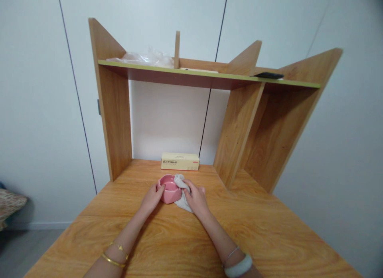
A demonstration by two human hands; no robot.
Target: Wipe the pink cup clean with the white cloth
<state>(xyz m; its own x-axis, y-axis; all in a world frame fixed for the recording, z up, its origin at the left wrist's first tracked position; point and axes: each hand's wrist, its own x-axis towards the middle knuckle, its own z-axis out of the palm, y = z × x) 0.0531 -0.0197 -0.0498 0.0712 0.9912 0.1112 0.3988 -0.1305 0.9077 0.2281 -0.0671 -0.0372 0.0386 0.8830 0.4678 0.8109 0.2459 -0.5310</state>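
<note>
A small pink bowl (169,187) sits on the wooden desk (269,226), near its middle. My left hand (152,198) curls round the bowl's left side and steadies it. My right hand (196,197) grips a white cloth (180,181) and presses it against the bowl's right rim. Part of the cloth hangs out below my right palm onto the desk. Both wrists wear bracelets.
A long cream box (180,161) lies behind the bowl against the back wall. A wooden hutch (115,122) stands over the desk, with a clear plastic bag (146,57) and a dark flat object (268,75) on its top shelf. White wall panels surround it.
</note>
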